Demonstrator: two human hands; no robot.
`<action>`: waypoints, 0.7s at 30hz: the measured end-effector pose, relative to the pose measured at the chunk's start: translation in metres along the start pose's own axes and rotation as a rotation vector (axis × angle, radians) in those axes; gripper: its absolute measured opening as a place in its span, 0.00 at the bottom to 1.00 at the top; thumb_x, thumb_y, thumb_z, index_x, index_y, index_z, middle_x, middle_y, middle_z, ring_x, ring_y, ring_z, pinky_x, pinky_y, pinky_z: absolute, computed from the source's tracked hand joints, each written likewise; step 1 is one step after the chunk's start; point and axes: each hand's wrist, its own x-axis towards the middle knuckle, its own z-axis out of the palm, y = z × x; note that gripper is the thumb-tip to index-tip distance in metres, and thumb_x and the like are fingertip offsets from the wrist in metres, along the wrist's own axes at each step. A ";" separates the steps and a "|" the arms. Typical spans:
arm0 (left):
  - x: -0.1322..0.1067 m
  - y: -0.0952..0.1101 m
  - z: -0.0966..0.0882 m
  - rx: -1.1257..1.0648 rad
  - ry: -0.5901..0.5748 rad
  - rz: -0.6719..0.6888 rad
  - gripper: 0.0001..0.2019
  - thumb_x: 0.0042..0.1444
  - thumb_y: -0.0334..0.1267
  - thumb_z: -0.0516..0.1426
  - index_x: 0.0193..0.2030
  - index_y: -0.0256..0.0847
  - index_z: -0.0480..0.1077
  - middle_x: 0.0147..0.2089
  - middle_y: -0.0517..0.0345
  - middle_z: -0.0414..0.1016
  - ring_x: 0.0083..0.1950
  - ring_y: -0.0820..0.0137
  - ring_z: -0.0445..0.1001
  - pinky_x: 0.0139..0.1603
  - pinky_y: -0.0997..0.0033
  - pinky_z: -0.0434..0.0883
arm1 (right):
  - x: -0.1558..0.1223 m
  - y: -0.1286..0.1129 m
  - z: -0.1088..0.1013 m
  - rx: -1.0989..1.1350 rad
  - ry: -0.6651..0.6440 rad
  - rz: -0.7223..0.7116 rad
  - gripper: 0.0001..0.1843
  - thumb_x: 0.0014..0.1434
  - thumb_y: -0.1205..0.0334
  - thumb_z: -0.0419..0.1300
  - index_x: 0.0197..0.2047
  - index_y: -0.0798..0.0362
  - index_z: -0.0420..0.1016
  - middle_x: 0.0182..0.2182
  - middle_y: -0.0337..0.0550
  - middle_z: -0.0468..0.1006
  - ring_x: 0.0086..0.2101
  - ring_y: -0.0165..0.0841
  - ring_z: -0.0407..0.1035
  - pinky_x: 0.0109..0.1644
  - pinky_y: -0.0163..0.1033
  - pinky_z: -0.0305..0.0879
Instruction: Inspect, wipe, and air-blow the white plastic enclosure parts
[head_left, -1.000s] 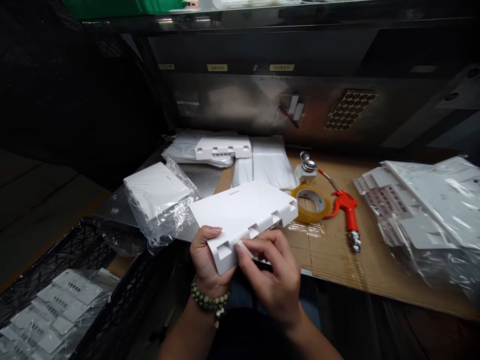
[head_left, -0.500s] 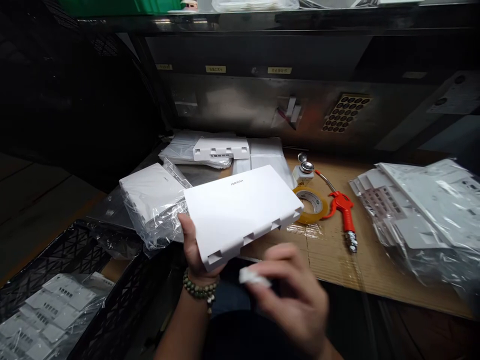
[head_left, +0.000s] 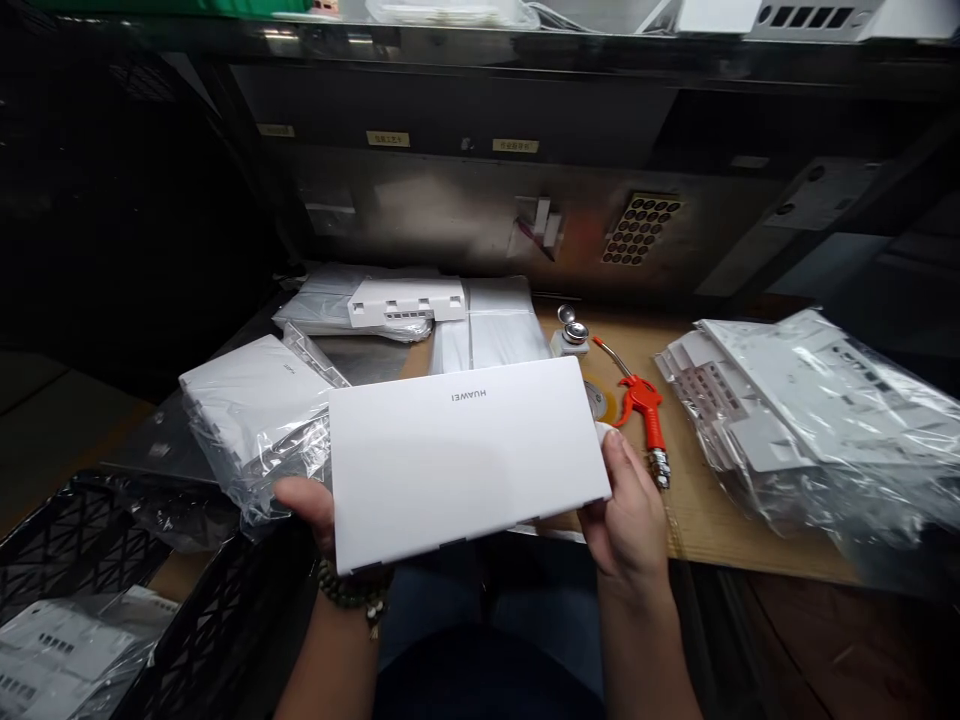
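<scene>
A white plastic cover [head_left: 469, 460] with HUAWEI lettering, upside down to me, is held over the bench's front edge, its broad face toward me. My left hand [head_left: 319, 515] supports it at the left end; the thumb sticks out past the edge and the other fingers are hidden beneath. At the right end my right hand [head_left: 626, 500] grips the edge. A small white wad [head_left: 603, 430] shows by those fingertips, mostly hidden, its material unclear. Left of the cover lies a similar bagged white cover [head_left: 255, 385].
On the right, a red air blow gun [head_left: 643, 405] lies near a tape roll [head_left: 600, 398] and a metal-topped bottle [head_left: 571, 340]. Bagged white parts [head_left: 817, 400] cover the bench's right end. Another white cover [head_left: 409, 300] rests behind. A black crate [head_left: 202, 610] stands lower left.
The cover has turned to face me more squarely. My right hand has come up from below, where it held the white wad, onto the cover's right edge. The view has shifted right.
</scene>
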 end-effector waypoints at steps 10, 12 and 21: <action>-0.027 0.013 -0.029 0.299 0.304 0.119 0.45 0.58 0.79 0.44 0.76 0.58 0.56 0.57 0.63 0.84 0.51 0.63 0.84 0.59 0.68 0.76 | -0.001 0.000 -0.003 -0.038 -0.009 -0.027 0.21 0.59 0.41 0.70 0.44 0.49 0.79 0.37 0.36 0.82 0.35 0.31 0.75 0.40 0.35 0.72; -0.032 0.016 -0.034 0.336 0.334 0.135 0.44 0.58 0.78 0.42 0.76 0.60 0.56 0.55 0.63 0.84 0.52 0.61 0.84 0.65 0.63 0.72 | -0.001 0.000 -0.003 -0.045 -0.012 -0.020 0.22 0.59 0.40 0.70 0.45 0.49 0.79 0.37 0.37 0.82 0.36 0.32 0.76 0.39 0.35 0.73; -0.040 0.015 -0.038 0.476 0.508 0.128 0.45 0.56 0.81 0.40 0.70 0.59 0.67 0.47 0.64 0.87 0.39 0.64 0.85 0.47 0.69 0.80 | -0.005 0.000 -0.007 -0.023 -0.029 -0.016 0.21 0.60 0.41 0.69 0.45 0.49 0.78 0.37 0.37 0.82 0.36 0.32 0.76 0.38 0.35 0.73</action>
